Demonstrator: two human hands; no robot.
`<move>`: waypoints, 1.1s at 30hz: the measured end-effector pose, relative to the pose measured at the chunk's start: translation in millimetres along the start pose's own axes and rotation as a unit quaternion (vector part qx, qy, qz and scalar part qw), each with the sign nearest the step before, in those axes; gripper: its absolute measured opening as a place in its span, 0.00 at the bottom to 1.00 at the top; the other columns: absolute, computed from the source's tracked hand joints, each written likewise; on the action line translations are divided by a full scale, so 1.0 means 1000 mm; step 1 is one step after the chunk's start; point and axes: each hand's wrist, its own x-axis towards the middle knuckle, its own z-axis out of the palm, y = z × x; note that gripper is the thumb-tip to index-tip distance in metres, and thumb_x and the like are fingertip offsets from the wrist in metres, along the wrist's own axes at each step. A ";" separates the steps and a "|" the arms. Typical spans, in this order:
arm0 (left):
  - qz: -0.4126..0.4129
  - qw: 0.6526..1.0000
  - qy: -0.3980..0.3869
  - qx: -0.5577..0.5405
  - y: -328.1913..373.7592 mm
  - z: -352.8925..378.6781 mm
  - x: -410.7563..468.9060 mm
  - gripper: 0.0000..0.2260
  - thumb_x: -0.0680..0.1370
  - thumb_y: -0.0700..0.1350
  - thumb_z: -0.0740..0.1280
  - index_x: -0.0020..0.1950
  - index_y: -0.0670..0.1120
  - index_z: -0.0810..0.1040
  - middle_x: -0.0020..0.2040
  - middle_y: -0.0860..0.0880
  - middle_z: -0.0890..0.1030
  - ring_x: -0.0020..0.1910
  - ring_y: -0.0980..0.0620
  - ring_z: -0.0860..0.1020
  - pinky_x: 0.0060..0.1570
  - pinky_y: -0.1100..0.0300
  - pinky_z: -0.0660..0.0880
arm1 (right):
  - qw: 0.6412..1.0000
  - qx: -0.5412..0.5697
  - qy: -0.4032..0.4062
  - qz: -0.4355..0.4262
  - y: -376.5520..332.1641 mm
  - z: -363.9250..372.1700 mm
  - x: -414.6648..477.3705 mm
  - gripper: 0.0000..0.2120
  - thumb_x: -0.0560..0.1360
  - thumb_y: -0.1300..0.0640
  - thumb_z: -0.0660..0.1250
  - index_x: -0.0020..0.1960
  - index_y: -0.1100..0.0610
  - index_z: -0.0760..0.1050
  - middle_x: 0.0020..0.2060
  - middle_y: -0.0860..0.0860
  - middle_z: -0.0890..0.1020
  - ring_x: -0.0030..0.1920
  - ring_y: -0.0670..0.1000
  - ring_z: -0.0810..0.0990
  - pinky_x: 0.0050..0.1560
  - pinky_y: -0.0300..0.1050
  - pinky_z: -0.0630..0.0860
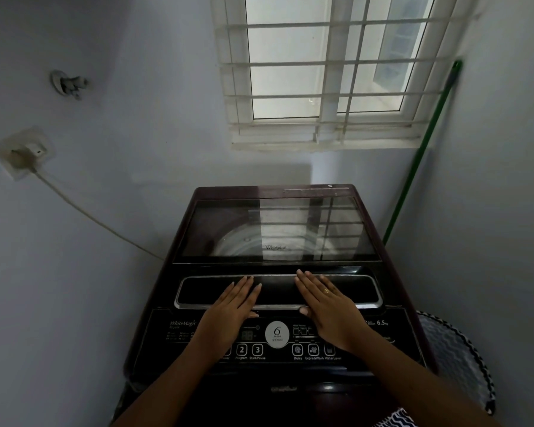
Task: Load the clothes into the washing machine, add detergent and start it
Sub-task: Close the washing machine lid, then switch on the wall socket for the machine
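A: What sits nearest?

B: The two forearms reach forward over the front edge of the washing machine (154,334), crossing its control panel (276,337). The left hand (228,309) lies palm down, fingers straight and close together, its fingertips on the long dark handle strip (278,291) of the lid. The right hand (327,303) lies flat the same way just beside it, fingers slightly fanned, a ring (326,291) on one finger, thumb at the near rim of that strip.

A: Is either hand gripping anything?

B: No, both rest flat on the surface, holding nothing.

A: And the machine relative to the hands?

B: Directly under them. The buttons lie below the wrists; the Start/Pause button (257,350) shows between the two arms.

A: Beyond the fingers?

B: The glass lid (278,229) is down, and the drum shows dimly through it. I cannot tell whether clothes are inside.

A: Further off?

B: A mesh basket (457,355) stands to the right of the machine, a green pole (420,158) leans in the corner, a cord (99,220) runs to a wall socket (20,152) on the left, and a barred window (330,72) is above.
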 end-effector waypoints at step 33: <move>-0.226 0.966 0.126 -0.003 -0.038 -0.030 0.081 0.29 0.82 0.56 0.40 0.75 0.38 0.56 0.76 0.42 0.57 0.75 0.49 0.51 0.73 0.57 0.45 | 0.990 0.019 0.126 0.060 -0.019 -0.017 0.121 0.27 0.80 0.48 0.46 0.75 0.61 0.55 0.74 0.57 0.59 0.75 0.51 0.52 0.73 0.48 0.47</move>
